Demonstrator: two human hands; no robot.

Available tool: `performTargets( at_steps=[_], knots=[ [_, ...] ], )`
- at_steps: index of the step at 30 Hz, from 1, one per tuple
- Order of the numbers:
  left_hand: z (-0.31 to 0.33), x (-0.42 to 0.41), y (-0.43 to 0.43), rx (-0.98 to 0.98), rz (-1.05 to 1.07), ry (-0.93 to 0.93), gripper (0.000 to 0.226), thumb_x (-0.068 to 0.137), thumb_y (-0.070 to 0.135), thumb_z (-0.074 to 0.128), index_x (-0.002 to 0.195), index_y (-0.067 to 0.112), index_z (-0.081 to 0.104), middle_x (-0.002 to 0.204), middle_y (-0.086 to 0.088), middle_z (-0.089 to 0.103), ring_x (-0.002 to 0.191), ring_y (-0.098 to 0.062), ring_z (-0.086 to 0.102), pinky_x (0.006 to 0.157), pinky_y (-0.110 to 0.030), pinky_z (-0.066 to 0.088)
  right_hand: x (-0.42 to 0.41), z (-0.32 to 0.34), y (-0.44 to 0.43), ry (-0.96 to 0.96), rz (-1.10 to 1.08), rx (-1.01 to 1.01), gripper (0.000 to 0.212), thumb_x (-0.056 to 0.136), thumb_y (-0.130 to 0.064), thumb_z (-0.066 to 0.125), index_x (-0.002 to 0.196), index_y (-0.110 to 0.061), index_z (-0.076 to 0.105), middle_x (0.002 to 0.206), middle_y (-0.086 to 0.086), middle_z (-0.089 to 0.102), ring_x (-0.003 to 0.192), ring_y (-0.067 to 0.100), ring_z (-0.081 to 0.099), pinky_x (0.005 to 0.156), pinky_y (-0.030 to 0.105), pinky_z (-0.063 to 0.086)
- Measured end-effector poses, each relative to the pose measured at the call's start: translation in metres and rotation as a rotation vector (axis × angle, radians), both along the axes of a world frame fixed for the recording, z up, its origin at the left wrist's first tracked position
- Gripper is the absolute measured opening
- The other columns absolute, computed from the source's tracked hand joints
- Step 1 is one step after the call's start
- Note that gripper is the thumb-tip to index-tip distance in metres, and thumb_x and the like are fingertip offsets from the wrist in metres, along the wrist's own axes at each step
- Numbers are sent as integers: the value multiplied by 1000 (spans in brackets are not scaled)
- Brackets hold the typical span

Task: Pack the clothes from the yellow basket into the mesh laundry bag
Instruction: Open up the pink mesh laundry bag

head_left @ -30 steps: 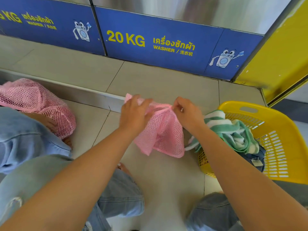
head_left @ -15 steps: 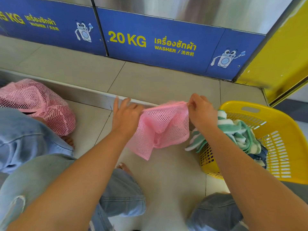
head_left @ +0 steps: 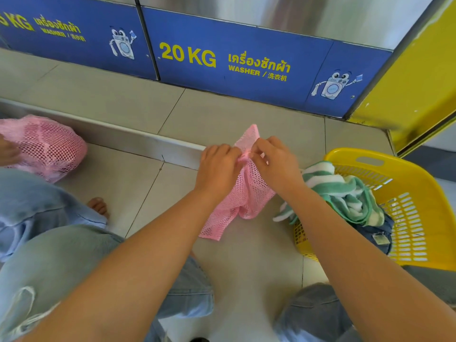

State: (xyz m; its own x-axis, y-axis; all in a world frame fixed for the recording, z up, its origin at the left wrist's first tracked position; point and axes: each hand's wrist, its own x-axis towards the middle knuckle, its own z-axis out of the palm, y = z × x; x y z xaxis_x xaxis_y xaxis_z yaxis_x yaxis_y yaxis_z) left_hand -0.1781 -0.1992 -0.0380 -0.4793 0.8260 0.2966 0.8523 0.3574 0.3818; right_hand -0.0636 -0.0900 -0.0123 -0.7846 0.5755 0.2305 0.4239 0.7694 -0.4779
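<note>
An empty pink mesh laundry bag hangs limp over the tiled floor at the centre. My left hand and my right hand both pinch its gathered top edge, close together, and a corner of mesh sticks up behind my fingers. To the right stands the yellow basket. A green-and-white striped cloth spills over its near rim, with a dark blue garment underneath it.
Another person sits at the left in light jeans, a hand on a second, filled pink mesh bag. A metal step edge crosses the floor. Blue washer panels stand behind, a yellow panel at right.
My hands have come together: half a second ago they held the bag's top edge stretched wide, now they pinch it bunched at one spot and the bag hangs narrower.
</note>
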Motion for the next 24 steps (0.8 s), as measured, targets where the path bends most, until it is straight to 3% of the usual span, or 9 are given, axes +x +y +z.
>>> performTargets(
  at_steps=[5,9,12,16,19,22,24],
  knots=[
    [3,-9,-6,-29,-26,86,18,98,21,57,100,8,69,91,-13,68,84,-37,60,74,-42,44,7,2,9,-122,-127,149,11,96,-23,47,98,-15,55,100,6,55,85,28,54,75,36,39],
    [0,-29,-29,-110,5,104,18,98,17,57,105,5,69,91,-17,68,80,-40,63,70,-42,46,21,1,29,-126,-318,48,12,96,-19,44,99,-10,52,101,16,52,83,40,56,66,38,39],
    [1,-34,-39,-152,-25,87,21,100,17,56,109,4,69,93,-19,69,84,-39,63,71,-42,46,24,1,31,-142,-341,85,15,98,-20,42,103,-9,51,104,17,51,84,40,55,64,38,38],
    [14,-27,-35,-215,-61,-221,22,104,30,48,99,10,57,82,-1,55,71,-22,53,57,-31,34,16,7,29,-16,-443,-19,18,100,-20,38,102,-7,50,102,16,52,75,35,52,63,36,36],
    [17,-29,-35,-333,-26,-489,19,102,36,52,89,25,43,74,7,51,61,-9,47,51,-27,32,17,9,37,56,-476,-80,17,100,-22,38,101,-10,50,99,12,52,73,31,50,66,35,38],
    [18,-31,-36,-435,-40,-632,20,99,40,57,107,24,50,96,-1,63,75,-15,56,58,-28,40,19,11,45,91,-483,-99,17,100,-23,38,101,-13,52,102,11,54,80,35,56,71,41,49],
    [23,-31,-36,-551,-74,-720,42,97,48,56,130,23,53,124,-5,64,99,-20,60,78,-30,46,18,11,49,94,-487,-107,17,99,-23,39,101,-14,53,103,11,55,83,35,57,74,42,50]
  ],
)
